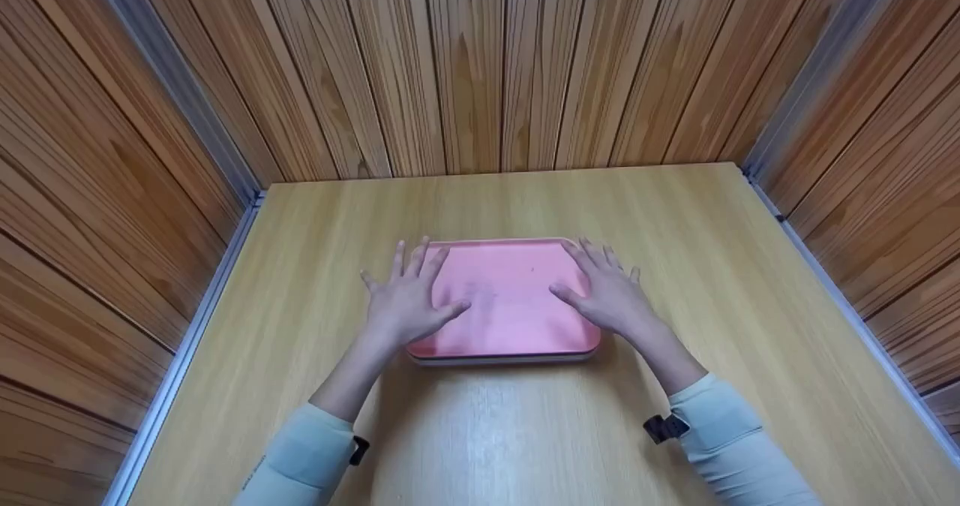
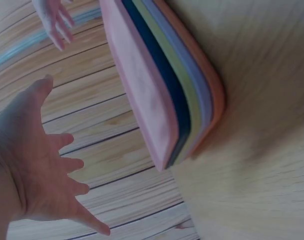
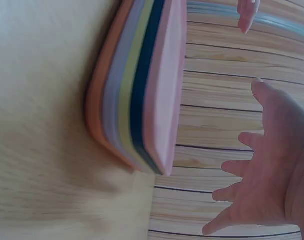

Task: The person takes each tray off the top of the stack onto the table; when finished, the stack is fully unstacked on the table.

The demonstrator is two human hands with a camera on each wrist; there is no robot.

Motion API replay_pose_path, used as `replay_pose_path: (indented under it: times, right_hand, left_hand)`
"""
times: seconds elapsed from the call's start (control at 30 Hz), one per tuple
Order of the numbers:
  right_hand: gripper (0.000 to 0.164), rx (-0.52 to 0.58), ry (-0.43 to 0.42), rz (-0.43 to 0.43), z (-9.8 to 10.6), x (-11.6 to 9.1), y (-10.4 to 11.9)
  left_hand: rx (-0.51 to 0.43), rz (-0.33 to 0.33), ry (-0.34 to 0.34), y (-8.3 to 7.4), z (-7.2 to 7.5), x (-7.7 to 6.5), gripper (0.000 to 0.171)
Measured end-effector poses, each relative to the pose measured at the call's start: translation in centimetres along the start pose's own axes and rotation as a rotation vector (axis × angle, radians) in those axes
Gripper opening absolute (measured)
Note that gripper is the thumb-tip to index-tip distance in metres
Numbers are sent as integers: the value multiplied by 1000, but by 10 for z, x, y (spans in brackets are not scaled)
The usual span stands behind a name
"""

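A stack of several rounded rectangular trays lies on the table, topped by a pink tray (image 1: 517, 296). Side-on in the left wrist view, a dark blue tray (image 2: 164, 75), a yellow-green one, a lilac one and an orange tray (image 2: 216, 90) show beneath the pink. Over the stack's left edge my left hand (image 1: 409, 303) hovers with fingers spread. Above the right edge is my right hand (image 1: 611, 292), its fingers also spread. Both wrist views show a gap between each palm and the trays; neither hand holds anything.
The stack stands around the middle of a light wooden table (image 1: 480, 431). Wood-plank walls (image 1: 472, 70) enclose the back and both sides, with metal rails (image 1: 187, 333) along the table's side edges.
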State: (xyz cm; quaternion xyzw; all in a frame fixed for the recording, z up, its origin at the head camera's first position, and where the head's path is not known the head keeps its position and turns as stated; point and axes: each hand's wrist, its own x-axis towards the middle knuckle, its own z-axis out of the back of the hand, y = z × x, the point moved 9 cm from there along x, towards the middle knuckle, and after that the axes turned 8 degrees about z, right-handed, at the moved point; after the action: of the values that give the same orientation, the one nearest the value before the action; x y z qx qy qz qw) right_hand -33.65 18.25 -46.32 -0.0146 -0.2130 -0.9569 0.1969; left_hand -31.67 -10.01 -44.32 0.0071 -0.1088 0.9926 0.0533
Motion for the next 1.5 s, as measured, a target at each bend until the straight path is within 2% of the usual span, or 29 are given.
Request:
replay_pose_path:
  times: [0.37,0.57,0.93,1.17,1.37,1.5]
  right_hand:
    - [86,83,22,-54,-24,-7,-29]
    - [88,114,52,-79,-39,-9,-41]
    - [94,197,51,-100,-50,-11,-51]
    - [83,277,43,-107,-55,-10,-52]
    - [71,314,31,-126,-59,-8,-56]
    - [65,316,-10,-102,-57,-6,-55]
  left_hand:
    - [-75,52,53,25,-28,2,92]
    - [-102,101,104,40,-45,3,92]
    - [-98,124,139,51,-61,-2,90]
    - [-106,153,148,57,-68,1,91]
    - [-160,180,178,62,-75,2,86]
    - [-222,197,191,64,-80,3,80]
